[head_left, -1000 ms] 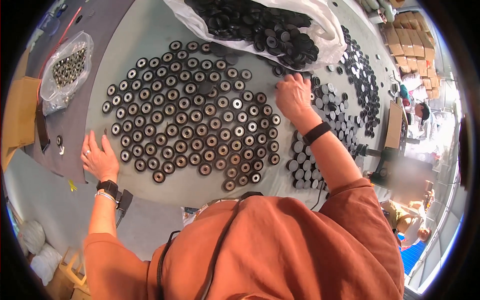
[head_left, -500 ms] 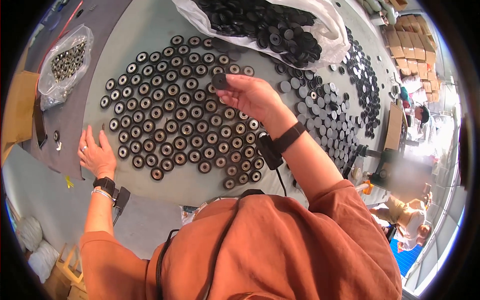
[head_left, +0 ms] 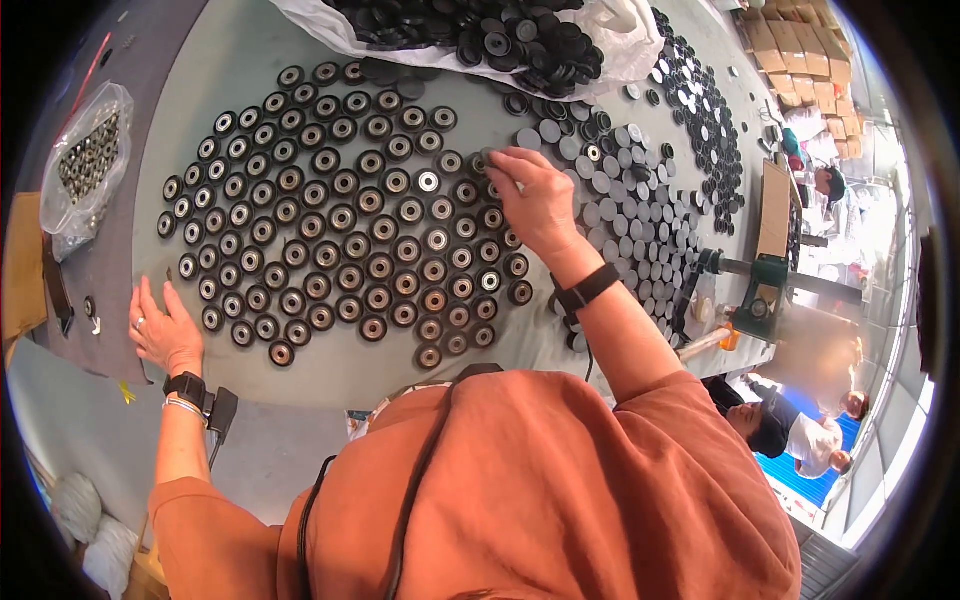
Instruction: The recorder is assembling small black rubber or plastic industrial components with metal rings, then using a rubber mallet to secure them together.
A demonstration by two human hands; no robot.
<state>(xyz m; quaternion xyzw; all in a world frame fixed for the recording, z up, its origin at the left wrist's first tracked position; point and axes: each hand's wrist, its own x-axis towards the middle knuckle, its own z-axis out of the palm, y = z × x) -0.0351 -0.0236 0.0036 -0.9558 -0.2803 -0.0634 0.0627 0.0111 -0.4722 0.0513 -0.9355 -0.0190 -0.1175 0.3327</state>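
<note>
Right hand (head_left: 538, 200), right of centre, is pinching what looks like a black disc (head_left: 487, 157) at the upper-right edge of the wheels (head_left: 379, 266); left hand (head_left: 167, 332) lies loosely spread, left of frame. Disc looks light, stiff, maybe slick: rim's the grip! Half a second ago it showed face-on, deeper over the wheels. White bag (head_left: 632, 40) up top.

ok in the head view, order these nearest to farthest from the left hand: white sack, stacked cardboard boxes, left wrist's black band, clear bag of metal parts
From the left hand:
1. Left wrist's black band, just below
2. Clear bag of metal parts, upper left
3. White sack, top, right of centre
4. Stacked cardboard boxes, far upper right
</note>
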